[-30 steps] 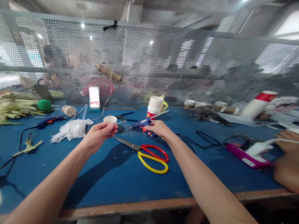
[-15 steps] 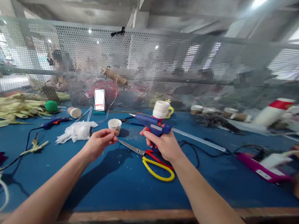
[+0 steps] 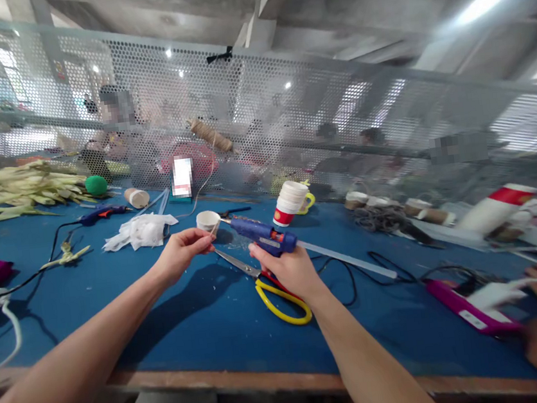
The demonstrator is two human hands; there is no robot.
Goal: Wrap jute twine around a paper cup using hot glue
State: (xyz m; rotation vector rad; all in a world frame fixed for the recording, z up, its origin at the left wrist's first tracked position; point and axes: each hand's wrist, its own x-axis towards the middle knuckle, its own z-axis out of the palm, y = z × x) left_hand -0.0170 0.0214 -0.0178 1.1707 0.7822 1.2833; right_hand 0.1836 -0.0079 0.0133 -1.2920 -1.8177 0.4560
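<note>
My right hand (image 3: 291, 265) is wrapped round a blue hot glue gun (image 3: 262, 233), with a long clear glue stick (image 3: 347, 259) out of its back end. The gun's nozzle points left, close by the fingertips of my left hand (image 3: 186, 248). Those fingertips pinch a thin tan strand (image 3: 216, 227), perhaps twine; whether the nozzle touches it I cannot tell. Just behind them stands a small white paper cup (image 3: 208, 220). Below both hands lie scissors (image 3: 241, 264) with yellow and red handles, partly hidden by my right hand.
Crumpled white material (image 3: 141, 231) and a second glue gun (image 3: 102, 213) lie left. Stacked paper cups (image 3: 290, 203) stand behind my right hand. A perforated metal screen (image 3: 249, 113) closes the back. Black cables and a purple power strip (image 3: 470, 311) lie right, beside another person's arm.
My right hand has brought the glue gun left and slightly down, so its nozzle is now close to the strand in my left fingers. The camera view has shifted a little.
</note>
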